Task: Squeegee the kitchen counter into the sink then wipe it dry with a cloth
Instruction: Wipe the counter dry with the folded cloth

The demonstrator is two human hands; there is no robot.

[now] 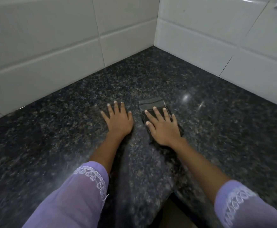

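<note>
A dark speckled granite counter [159, 76] fills the view and runs into a tiled corner. My right hand [163, 127] lies flat, fingers spread, pressing on a dark folded cloth [152, 104] that sticks out beyond the fingertips. My left hand [118, 120] rests flat on the bare counter just left of it, fingers apart, holding nothing. Both forearms wear lilac sleeves with white embroidery. No squeegee and no sink are in view.
White wall tiles [52, 46] rise at the back left and more white tiles [216, 38] at the back right, meeting in a corner. The counter's front edge [170, 193] shows at the bottom, with a darker gap below it.
</note>
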